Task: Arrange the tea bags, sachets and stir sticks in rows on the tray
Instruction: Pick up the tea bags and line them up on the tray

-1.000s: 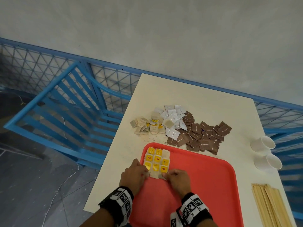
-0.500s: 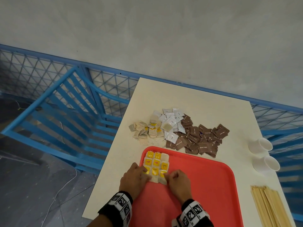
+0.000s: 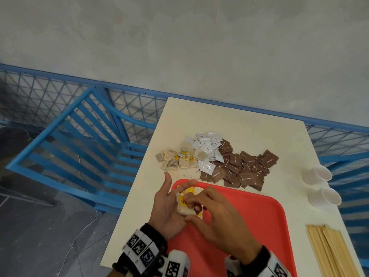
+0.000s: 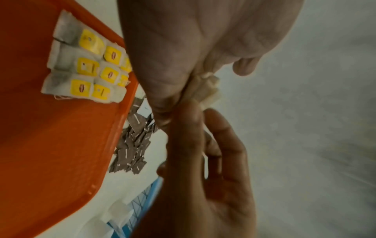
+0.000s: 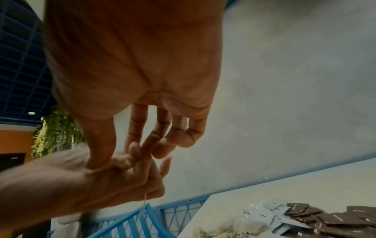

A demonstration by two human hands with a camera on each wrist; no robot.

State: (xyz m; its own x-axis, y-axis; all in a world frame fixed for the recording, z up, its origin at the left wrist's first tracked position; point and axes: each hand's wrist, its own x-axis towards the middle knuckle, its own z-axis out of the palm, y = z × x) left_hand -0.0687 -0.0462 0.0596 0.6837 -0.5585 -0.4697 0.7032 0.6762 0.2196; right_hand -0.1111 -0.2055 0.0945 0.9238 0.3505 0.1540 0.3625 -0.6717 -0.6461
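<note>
My left hand (image 3: 167, 206) is raised palm up over the red tray's (image 3: 249, 226) far left corner and holds a small stack of tea bags (image 3: 184, 206) with yellow tags. My right hand (image 3: 217, 216) reaches over it and pinches the top bag with thumb and fingertips. In the left wrist view, rows of tea bags (image 4: 85, 67) lie flat in the tray (image 4: 50, 145) corner; in the head view my hands hide most of them. A tea bag string (image 5: 144, 202) hangs below the hands. Loose tea bags (image 3: 175, 158), white sachets (image 3: 207, 148) and brown sachets (image 3: 243, 166) lie heaped beyond the tray.
Wooden stir sticks (image 3: 329, 250) lie in a bundle on the table (image 3: 239, 120) right of the tray. Two white paper cups (image 3: 317, 174) lie on their sides near the right edge. A blue slatted chair (image 3: 79, 146) and blue mesh fence stand left of the table.
Both hands have lifted off the rows on the tray. My left hand has turned palm up with tea bags in it, and my right hand has come over to pinch them.
</note>
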